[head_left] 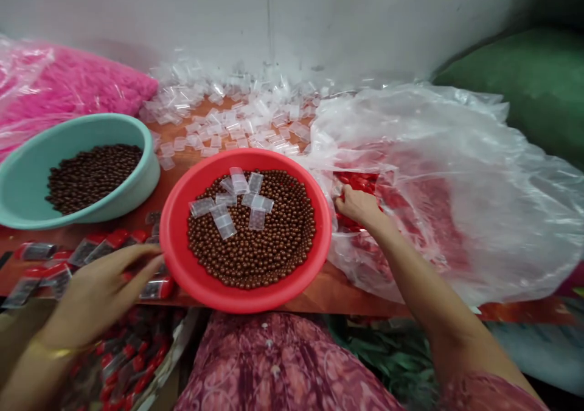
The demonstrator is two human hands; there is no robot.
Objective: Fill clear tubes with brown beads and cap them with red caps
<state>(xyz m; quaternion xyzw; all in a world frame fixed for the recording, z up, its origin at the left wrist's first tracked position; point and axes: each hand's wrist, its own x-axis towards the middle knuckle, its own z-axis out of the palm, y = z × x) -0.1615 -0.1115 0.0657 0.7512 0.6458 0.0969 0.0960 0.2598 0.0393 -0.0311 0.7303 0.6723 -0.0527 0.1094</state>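
Patterned pink garment (274, 368) of the person occupies the near edge, its lower part cut off by the frame. Directly beyond it, a red basin (246, 301) rests on the desk (319, 292), its near rim overhanging the desk edge. The basin holds brown beads (255, 256); several clear plastic pieces (223, 221) lie on top of them.

Left hand (103, 289): blurred, located at the left rim of the basin, above containers with red ends (157, 288). Thumb and forefinger extend toward the rim; contact with it, and whether anything is pinched, cannot be determined. The hand covers part of the containers.

Right hand (358, 204): inserted in the opening of a clear plastic bag (433, 119), right of the basin, among red pieces (360, 182). Its fingers curl; the fingertips are obscured, so whether they grip a piece cannot be determined. Folded film blurs the remaining bag contents.

Far left, a teal basin (137, 195), cut off by the frame, contains dark beads (95, 174). Loose clear parts (246, 125) cover the far desk, their individual shapes hard to separate.
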